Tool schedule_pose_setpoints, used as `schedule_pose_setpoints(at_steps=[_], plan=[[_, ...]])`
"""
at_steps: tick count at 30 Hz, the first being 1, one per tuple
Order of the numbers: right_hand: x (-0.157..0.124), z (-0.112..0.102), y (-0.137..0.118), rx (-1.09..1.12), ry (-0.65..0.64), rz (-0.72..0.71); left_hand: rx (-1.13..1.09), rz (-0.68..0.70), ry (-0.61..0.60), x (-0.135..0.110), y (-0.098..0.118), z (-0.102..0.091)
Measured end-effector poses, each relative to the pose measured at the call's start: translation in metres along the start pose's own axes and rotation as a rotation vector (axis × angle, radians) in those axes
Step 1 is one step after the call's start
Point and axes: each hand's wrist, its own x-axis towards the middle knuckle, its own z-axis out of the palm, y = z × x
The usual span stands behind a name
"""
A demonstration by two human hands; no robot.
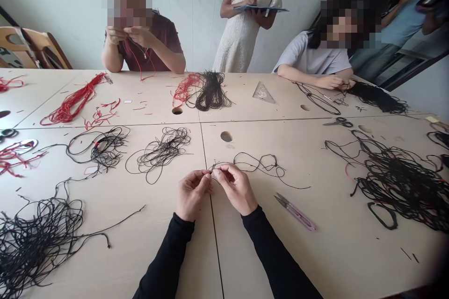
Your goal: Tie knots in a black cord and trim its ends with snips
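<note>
Near the middle of the table, my left hand point(193, 192) pinches a thin black cord between thumb and forefinger. Close beside it, my right hand point(236, 188) is closed on the same cord, its fingertips almost touching those of the left. The loose part of the black cord point(259, 166) trails off in loops on the tabletop to the right, beyond my right hand. Fine detail where the fingertips meet is too small to make out. Thread snips point(295, 212) with a pale purple handle lie to the right of my right forearm, blades pointing away.
Tangled black cords point(35, 233) lie at the left, and another heap point(403, 177) at the right. A smaller black bundle point(164, 147) rests ahead. Farther off are red cords point(73, 103), a set square point(264, 93) and black scissors point(338, 122). Co-workers sit across the table; one person stands writing.
</note>
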Motion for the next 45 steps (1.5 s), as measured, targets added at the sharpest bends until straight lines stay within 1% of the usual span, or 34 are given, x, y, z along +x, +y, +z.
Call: schedule_pose_setpoints(at_steps=[2,4,6,8,10,11,13,15,16,18,19,20,22,23,24,26,28,34,39,42,45], plan=[[0.002,-0.005,-0.001,0.166,-0.007,0.066,0.078,-0.006,-0.067,-0.001,0.001,0.0],[0.006,-0.012,0.0,0.366,0.048,0.121,0.106,-0.022,-0.131,-0.002,0.002,0.0],[0.011,-0.022,0.004,0.579,0.196,0.153,0.039,-0.035,-0.135,-0.001,0.004,-0.001],[0.017,-0.034,0.01,0.741,0.397,0.167,-0.084,-0.028,-0.065,0.001,0.004,-0.004],[0.021,-0.045,0.017,0.763,0.55,0.186,-0.201,-0.008,0.029,0.003,0.004,-0.006],[0.021,-0.049,0.019,0.713,0.587,0.208,-0.242,0.004,0.067,0.004,0.004,-0.007],[0.021,-0.051,0.021,0.533,0.603,0.26,-0.281,0.023,0.116,0.005,0.004,-0.008],[0.017,-0.045,0.019,0.339,0.598,0.273,-0.26,0.04,0.141,0.005,0.003,-0.008],[0.015,-0.04,0.016,0.26,0.596,0.251,-0.235,0.046,0.148,0.005,0.003,-0.007],[0.008,-0.026,0.009,0.133,0.576,0.152,-0.172,0.055,0.15,0.003,0.003,-0.005],[0.005,-0.019,0.005,0.063,0.524,0.08,-0.142,0.059,0.143,0.002,0.003,-0.004],[0.002,-0.012,0.002,-0.019,0.434,0.003,-0.118,0.062,0.133,0.001,0.003,-0.004],[-0.002,-0.001,-0.002,-0.157,0.214,-0.151,-0.091,0.064,0.114,0.0,0.003,-0.003],[-0.004,0.004,-0.002,-0.202,0.112,-0.206,-0.088,0.062,0.107,-0.001,0.003,-0.002],[-0.005,0.007,-0.002,-0.23,0.033,-0.239,-0.089,0.059,0.103,-0.001,0.003,-0.002],[-0.006,0.011,0.0,-0.26,-0.05,-0.24,-0.097,0.06,0.103,0.0,0.004,-0.002],[-0.006,0.013,0.002,-0.281,-0.058,-0.211,-0.096,0.078,0.103,0.0,0.003,-0.002],[-0.006,0.011,0.004,-0.308,-0.002,-0.192,-0.019,0.134,0.097,-0.001,-0.003,-0.003],[-0.006,0.012,0.007,-0.297,0.016,-0.141,0.027,0.173,0.134,0.0,-0.006,-0.003],[-0.007,0.012,0.004,-0.284,0.006,-0.165,0.026,0.176,0.157,0.0,-0.003,-0.002],[-0.012,0.007,-0.009,-0.211,-0.064,-0.141,0.015,0.176,0.176,0.0,-0.002,-0.002]])
